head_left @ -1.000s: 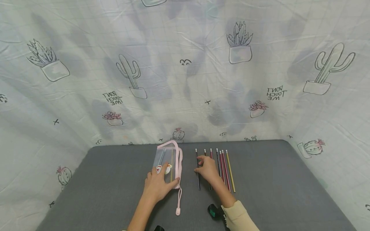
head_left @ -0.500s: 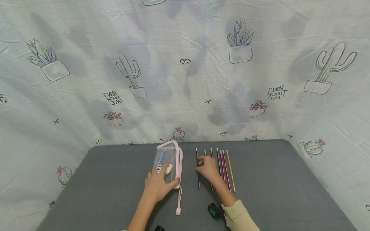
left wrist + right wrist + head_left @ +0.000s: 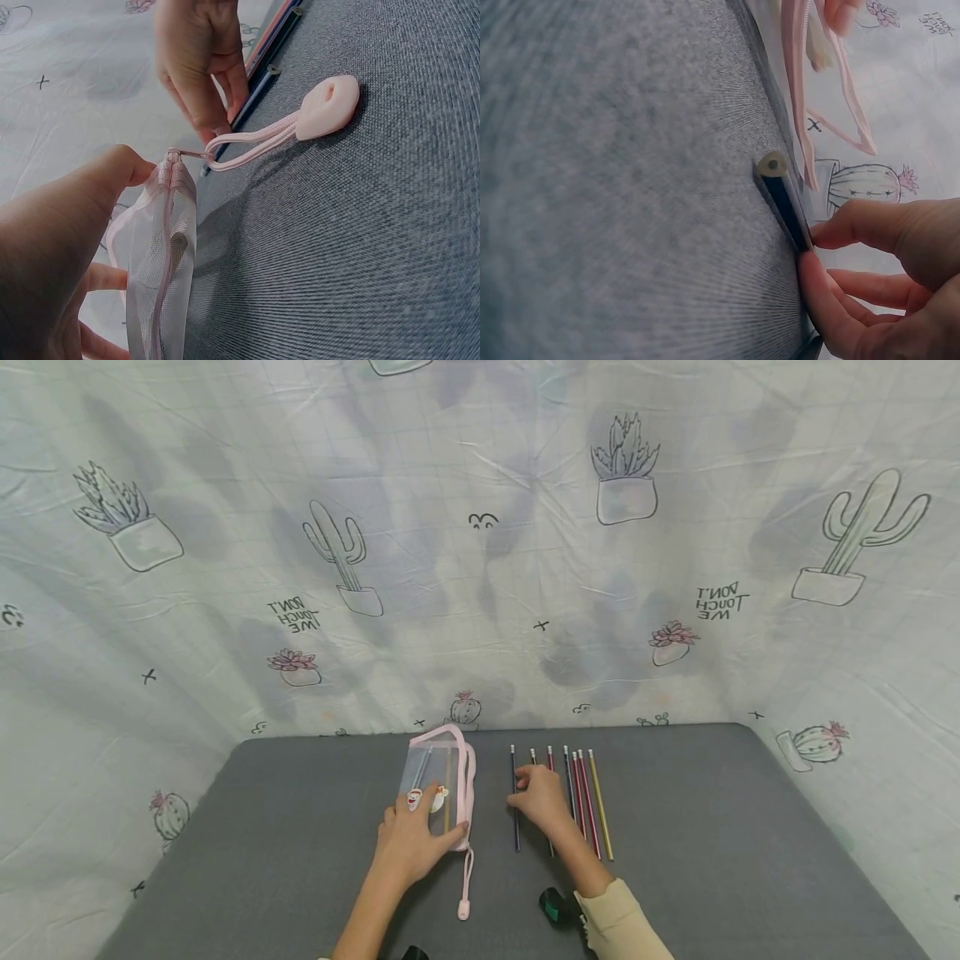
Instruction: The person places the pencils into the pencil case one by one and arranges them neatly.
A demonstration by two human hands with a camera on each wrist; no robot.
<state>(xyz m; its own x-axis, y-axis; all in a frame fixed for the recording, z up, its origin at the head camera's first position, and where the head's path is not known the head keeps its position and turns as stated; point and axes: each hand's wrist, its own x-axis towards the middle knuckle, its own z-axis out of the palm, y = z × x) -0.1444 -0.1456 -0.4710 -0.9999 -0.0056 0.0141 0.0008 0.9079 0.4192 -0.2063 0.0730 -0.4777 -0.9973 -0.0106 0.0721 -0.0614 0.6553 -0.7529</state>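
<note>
In the head view a see-through pencil case [image 3: 417,768] with pink edging lies on the grey table, long pencil-like shapes showing inside. My left hand [image 3: 409,843] rests across its top, fingers spread and thumb at the right edge. A pink strap [image 3: 259,146] hangs from the zipper in the left wrist view. To the right, my right hand [image 3: 542,795] pinches a dark pencil [image 3: 784,206] between thumb and finger. That pencil [image 3: 517,835] lies along the table, its eraser end pointing away; the right wrist view shows its flat, unsharpened near end.
Several more pencils, red, dark and yellow [image 3: 600,802], lie side by side right of my right hand, partly hidden by hand and forearm. A cactus-print cloth [image 3: 480,568] rises behind the grey table [image 3: 712,843]. A black device [image 3: 557,907] sits at my right wrist.
My right hand has shifted very slightly to the right at the dark pencil. My left hand and the pencil case stay in place; the whole head view drifts slightly.
</note>
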